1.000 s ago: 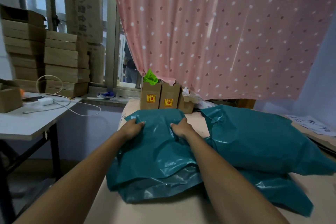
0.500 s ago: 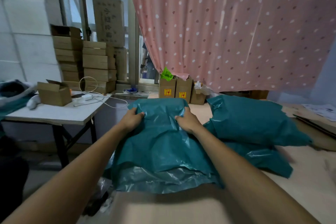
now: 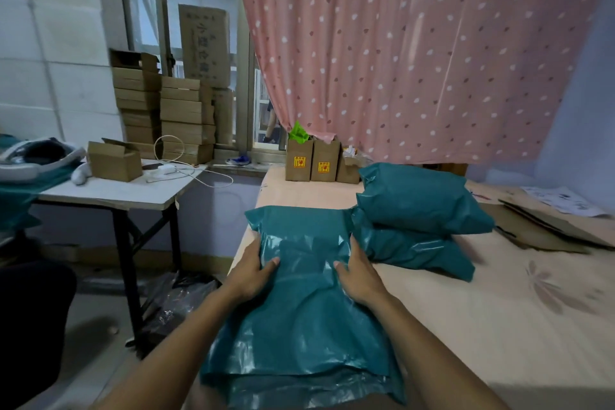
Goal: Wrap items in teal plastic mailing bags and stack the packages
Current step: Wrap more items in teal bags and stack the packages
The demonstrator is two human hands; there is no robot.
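A filled teal mailing bag (image 3: 301, 306) lies on the peach bed sheet (image 3: 499, 326) in front of me, its loose open end hanging toward me. My left hand (image 3: 251, 271) clasps its left side and my right hand (image 3: 357, 276) clasps its right side, thumbs on top, fingers curled around the bulge inside. To the right, two sealed teal packages (image 3: 419, 200) lie stacked, the upper one resting on the lower one (image 3: 416, 251).
Three small brown boxes (image 3: 312, 163) stand at the bed's far edge below a pink dotted curtain (image 3: 416, 50). Flat cardboard (image 3: 545, 230) lies at the right. A white folding table (image 3: 113, 190) with a box and cable stands left, with stacked cartons (image 3: 163, 110) behind.
My hands have slid back from the far end of the bag toward its middle and now clasp its sides. The view has tilted and widened to the left.
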